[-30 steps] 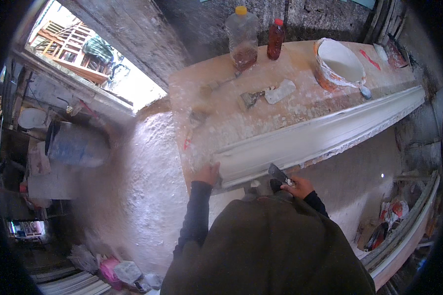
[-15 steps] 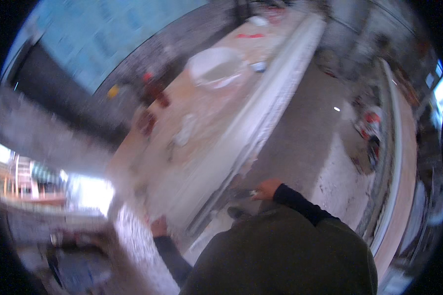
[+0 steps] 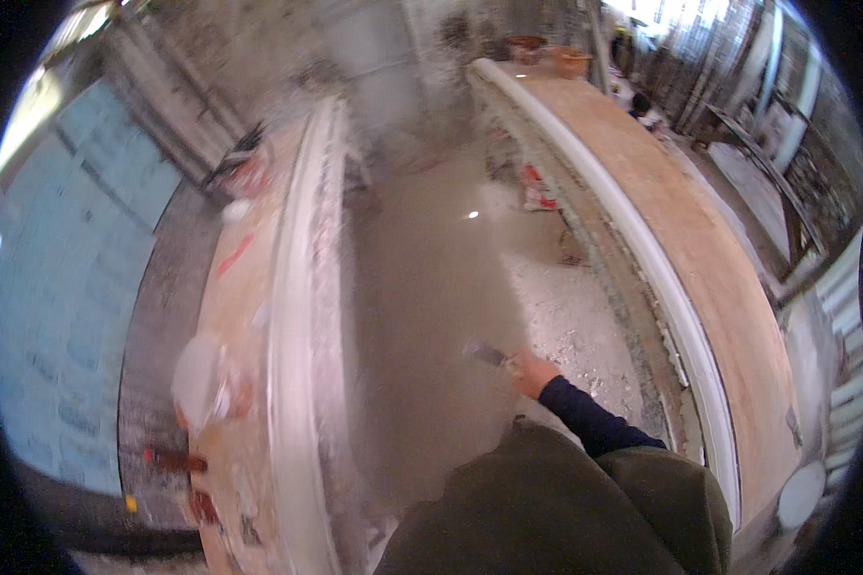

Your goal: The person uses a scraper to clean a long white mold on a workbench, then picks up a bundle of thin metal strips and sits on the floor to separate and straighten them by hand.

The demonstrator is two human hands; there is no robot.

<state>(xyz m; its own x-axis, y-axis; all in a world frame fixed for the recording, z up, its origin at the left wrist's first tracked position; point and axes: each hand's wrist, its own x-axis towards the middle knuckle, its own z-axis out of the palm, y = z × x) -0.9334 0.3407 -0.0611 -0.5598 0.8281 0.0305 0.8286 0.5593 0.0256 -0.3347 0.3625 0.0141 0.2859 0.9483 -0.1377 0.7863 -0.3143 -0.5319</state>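
Right hand (image 3: 535, 374) is gripping a scraper (image 3: 489, 356), holding it above the floor (image 3: 422, 278) between left bench (image 3: 261, 244) and right bench (image 3: 647, 163). Left hand is sitting out of frame; can't tell its state.

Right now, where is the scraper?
In the head view, the scraper is in the right hand, slightly right of and below centre, above the floor between the two long tables.

My right grip (image 3: 535, 374) has room over the floor (image 3: 422, 278) between the left table (image 3: 244, 311) and right table (image 3: 686, 230); a bucket (image 3: 199, 379) obstructs leftward.
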